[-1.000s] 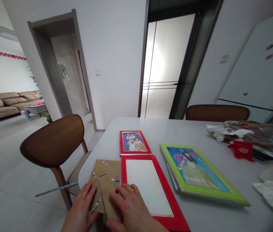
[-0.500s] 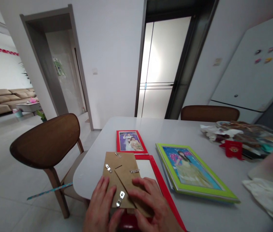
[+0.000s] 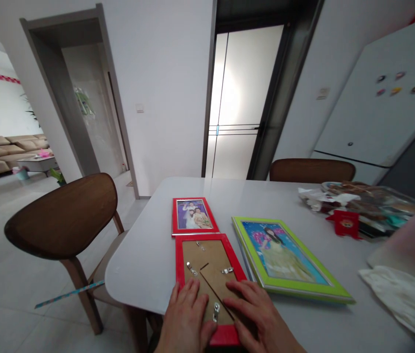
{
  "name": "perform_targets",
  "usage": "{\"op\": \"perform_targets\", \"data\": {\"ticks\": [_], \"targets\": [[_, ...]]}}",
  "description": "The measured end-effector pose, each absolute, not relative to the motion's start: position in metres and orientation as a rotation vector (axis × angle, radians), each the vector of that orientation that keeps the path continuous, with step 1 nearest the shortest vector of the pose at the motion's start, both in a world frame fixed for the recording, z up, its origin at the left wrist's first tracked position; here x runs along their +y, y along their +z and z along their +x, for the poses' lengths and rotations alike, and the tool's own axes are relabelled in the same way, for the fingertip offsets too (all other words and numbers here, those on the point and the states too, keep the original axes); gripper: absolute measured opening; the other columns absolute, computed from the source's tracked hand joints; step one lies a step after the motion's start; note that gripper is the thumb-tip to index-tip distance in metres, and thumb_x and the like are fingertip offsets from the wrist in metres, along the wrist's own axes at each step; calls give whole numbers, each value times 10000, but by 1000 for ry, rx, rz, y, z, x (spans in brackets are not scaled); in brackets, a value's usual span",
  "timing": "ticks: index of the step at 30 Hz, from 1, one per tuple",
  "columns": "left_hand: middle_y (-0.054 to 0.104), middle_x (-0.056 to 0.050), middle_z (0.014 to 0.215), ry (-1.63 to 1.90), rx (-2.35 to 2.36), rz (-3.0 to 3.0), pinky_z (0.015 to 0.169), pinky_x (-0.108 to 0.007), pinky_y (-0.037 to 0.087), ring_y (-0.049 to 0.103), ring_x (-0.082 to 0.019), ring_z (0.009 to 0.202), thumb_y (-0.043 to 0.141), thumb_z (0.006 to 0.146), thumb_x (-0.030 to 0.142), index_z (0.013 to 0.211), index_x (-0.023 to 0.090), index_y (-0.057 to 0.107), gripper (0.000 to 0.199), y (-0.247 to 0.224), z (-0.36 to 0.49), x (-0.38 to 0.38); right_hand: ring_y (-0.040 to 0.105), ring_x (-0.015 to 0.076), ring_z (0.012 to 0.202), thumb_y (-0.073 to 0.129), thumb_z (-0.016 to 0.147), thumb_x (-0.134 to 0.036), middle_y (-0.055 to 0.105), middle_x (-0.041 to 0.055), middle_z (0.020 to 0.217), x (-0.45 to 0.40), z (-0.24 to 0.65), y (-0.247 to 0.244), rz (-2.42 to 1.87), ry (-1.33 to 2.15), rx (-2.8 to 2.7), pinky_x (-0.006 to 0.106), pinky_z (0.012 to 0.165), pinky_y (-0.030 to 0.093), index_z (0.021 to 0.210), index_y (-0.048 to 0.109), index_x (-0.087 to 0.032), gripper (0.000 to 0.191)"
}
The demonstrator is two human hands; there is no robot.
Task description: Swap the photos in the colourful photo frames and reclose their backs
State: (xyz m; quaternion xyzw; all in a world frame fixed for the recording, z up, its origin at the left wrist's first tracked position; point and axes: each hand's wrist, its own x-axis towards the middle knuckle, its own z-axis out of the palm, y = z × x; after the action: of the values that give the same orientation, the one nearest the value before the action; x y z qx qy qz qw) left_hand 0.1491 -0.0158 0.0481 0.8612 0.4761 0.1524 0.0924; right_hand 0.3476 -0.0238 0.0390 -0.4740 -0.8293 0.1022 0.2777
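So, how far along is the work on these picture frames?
Done: the small red frame and the green frame show their pictures. In hand: the left hand and right hand lie on the cardboard backing, seated in the large red frame. Remaining: its metal clips; I cannot tell if they are fastened.

Three picture frames on the bench [image 3: 144, 255], folks: the far red frame [image 3: 174, 218], the near red frame [image 3: 179, 264], one green frame [image 3: 251, 255]! Two hands, the left hand [image 3: 185, 316] and the right hand [image 3: 255, 314], four metal clips [image 3: 192, 268], and two wooden chairs, the left chair [image 3: 60, 215] and the far chair [image 3: 312, 170]!
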Motion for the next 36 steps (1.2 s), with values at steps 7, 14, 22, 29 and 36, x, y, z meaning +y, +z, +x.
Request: {"op": "perform_targets", "data": {"ticks": [7,14,22,29,36], "targets": [[438,-141,1244,439,1353,2505,939,-507,302,375,-285,1155,526,717,426,1088,176,516,448,48,143,-16,432,206,1052,426,767,-222,509,87,1127,-16,346,45,-1341,246,-2256,376,891,363,998,577,-220,275],[396,-192,1261,345,1319,2441,961,-516,244,316,-311,1184,681,528,450,1038,124,521,627,48,141,-14,483,207,864,359,755,-69,573,119,905,25,334,46,-1649,112,-2234,342,797,388,823,620,-118,275],[414,-192,1250,383,1344,2397,966,-511,236,335,-302,1177,696,515,398,928,129,541,517,51,144,-16,463,193,832,358,759,-58,563,95,842,25,339,49,-1615,134,-2298,306,770,368,818,623,-133,282],[406,-187,1258,366,1367,2386,977,-494,231,336,-291,1180,698,519,380,937,121,543,516,55,144,-19,462,174,790,367,734,-38,560,66,808,30,337,48,-1578,149,-2325,281,728,368,763,588,-149,249],[394,-173,1270,388,1358,2361,981,-491,221,326,-281,1188,699,517,378,953,129,534,529,54,142,-19,471,169,790,379,746,-77,552,70,799,26,340,55,-1566,192,-2317,284,724,371,724,574,-146,208]]}}
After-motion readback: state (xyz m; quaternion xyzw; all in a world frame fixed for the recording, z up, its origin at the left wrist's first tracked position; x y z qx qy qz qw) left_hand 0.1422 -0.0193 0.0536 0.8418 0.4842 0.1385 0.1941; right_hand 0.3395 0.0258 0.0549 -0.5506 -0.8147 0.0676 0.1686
